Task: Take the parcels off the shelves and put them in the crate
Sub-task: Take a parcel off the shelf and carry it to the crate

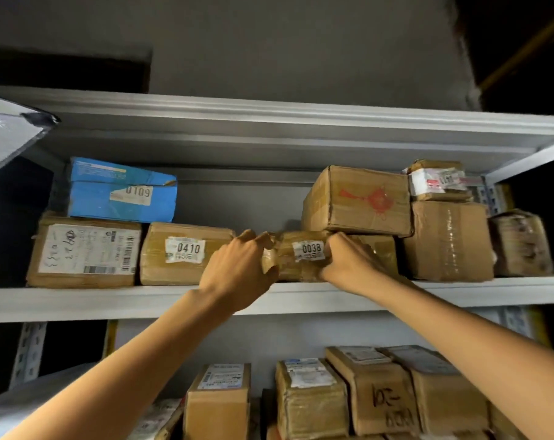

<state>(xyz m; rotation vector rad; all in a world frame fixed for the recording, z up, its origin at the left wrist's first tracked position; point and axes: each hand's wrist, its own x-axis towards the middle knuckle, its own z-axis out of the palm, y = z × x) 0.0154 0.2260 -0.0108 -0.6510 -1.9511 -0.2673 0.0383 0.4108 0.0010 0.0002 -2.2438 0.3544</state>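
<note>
Removal step on the upper shelf (78, 301) — grasp made, lift-out not yet done; left hand (237, 269) with fingers curled round the left end of the parcel labelled 0038 (301, 258); right hand (348, 265) with fingers curled over the same parcel's front just right of the label; both hands gripping this one parcel, nothing else held. Parcel 0038 flat at the shelf's front edge, about midway along; to its left, apart from it, the parcel labelled 0410 (183, 254), then a parcel with a large white label (85, 249) near the shelf's left end, with a blue box numbered 0109 (123, 193) on top of these; directly on 0038, a brown box with a red knot print (358, 198), touching and apparently bearing on it; at the right, a taped brown box (447, 241), touching 0038 or just beside it, impossible to tell which. Crate out of view. Next move, as judged: draw 0038 straight forward over the front edge, level and slowly, with the printed box likely to drop or tip as its support goes; perhaps free one hand to steady that box first; then lower and carry to the crate, wherever placed. Further parcels on the lower shelf (310, 395) — by that evidence, much of the task left.
</note>
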